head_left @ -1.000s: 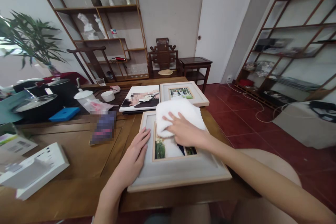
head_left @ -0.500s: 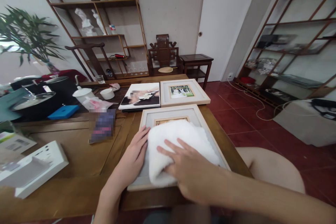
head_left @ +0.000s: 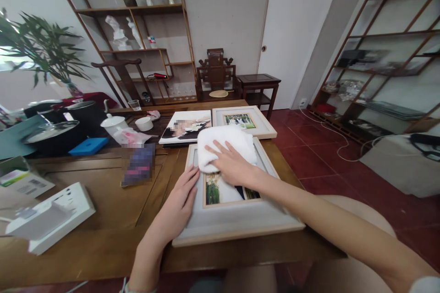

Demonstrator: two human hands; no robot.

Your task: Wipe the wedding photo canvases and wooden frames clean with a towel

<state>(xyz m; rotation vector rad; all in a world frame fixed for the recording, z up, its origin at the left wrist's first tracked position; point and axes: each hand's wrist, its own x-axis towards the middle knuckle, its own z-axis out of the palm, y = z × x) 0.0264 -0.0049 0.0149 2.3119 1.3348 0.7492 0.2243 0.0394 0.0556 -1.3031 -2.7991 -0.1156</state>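
Cloth (head_left: 225, 144) and right hand (head_left: 233, 167) slid to frame's (head_left: 237, 226) far edge.

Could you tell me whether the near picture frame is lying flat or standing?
Flat: the frame rests face up on the table, cloth on top.

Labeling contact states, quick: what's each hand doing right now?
Left hand: open, flat on left edge of picture frame.
Right hand: open, palm pressing white cloth onto the frame.
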